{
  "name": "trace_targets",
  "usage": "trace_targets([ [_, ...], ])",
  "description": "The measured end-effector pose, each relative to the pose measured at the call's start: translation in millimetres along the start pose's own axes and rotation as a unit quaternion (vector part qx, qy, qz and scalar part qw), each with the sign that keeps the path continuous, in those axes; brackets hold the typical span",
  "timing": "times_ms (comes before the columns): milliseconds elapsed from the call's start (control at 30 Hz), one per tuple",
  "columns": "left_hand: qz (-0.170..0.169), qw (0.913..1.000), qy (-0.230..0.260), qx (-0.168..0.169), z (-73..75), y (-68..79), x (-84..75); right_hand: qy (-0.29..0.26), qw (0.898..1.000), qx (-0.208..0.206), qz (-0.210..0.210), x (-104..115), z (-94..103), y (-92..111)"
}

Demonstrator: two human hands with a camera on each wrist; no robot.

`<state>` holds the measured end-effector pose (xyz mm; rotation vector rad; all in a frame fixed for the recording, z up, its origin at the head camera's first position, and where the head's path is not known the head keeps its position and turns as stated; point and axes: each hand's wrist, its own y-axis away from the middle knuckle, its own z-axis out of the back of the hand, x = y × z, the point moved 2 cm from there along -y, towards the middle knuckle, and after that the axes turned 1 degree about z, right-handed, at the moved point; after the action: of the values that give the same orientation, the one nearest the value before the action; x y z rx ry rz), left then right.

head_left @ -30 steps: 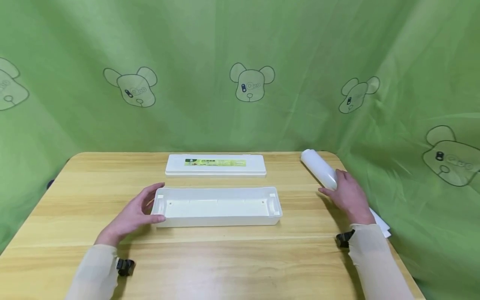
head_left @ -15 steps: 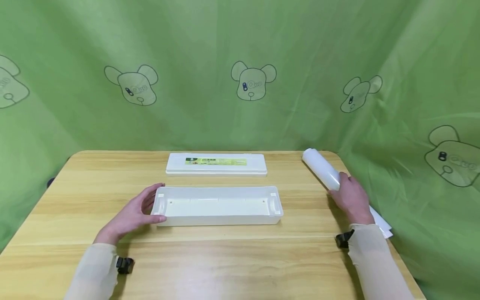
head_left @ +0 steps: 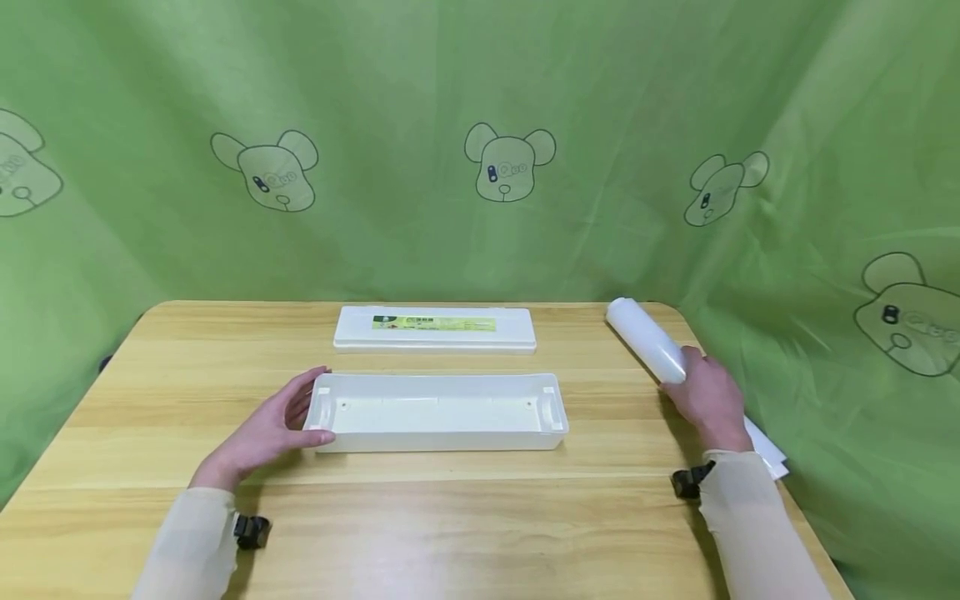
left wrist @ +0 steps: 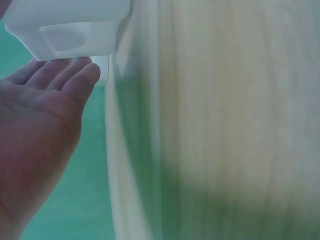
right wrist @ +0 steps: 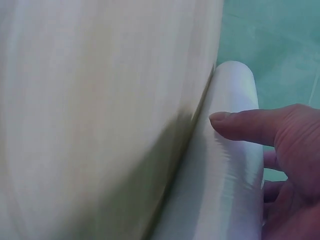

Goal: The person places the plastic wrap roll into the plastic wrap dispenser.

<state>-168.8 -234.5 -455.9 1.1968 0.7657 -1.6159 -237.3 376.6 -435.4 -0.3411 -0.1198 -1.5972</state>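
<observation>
A long white plastic tray-shaped box base sits open side up in the middle of the table. My left hand holds its left end, thumb at the front corner and fingers at the back corner. In the left wrist view, the fingers lie against the box's end wall. At the right, a white roll of plastic wrap lies slantwise along the table's edge. My right hand grips it near the middle; in the right wrist view the thumb crosses the top, with fingers on the far side.
Behind the box base lies a white lid with a green and yellow label. The wooden table has a rounded back edge. Green curtain printed with bear heads hangs behind it and at both sides.
My right thumb has drawn in against the roll, and the hand has shifted slightly right and toward me. The left hand and the box base stay in place.
</observation>
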Motion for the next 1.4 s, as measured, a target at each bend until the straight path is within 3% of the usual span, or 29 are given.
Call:
trace_targets([
  [700,0.02,0.9994,-0.027,0.005,-1.3,3.9,0.3,-0.003,1.0,0.017,0.02,19,19.4,2],
  [1400,0.025,0.9995,-0.02,0.006,-0.5,3.1,-1.7,-0.003,0.999,0.031,0.028,39,28.0,4],
])
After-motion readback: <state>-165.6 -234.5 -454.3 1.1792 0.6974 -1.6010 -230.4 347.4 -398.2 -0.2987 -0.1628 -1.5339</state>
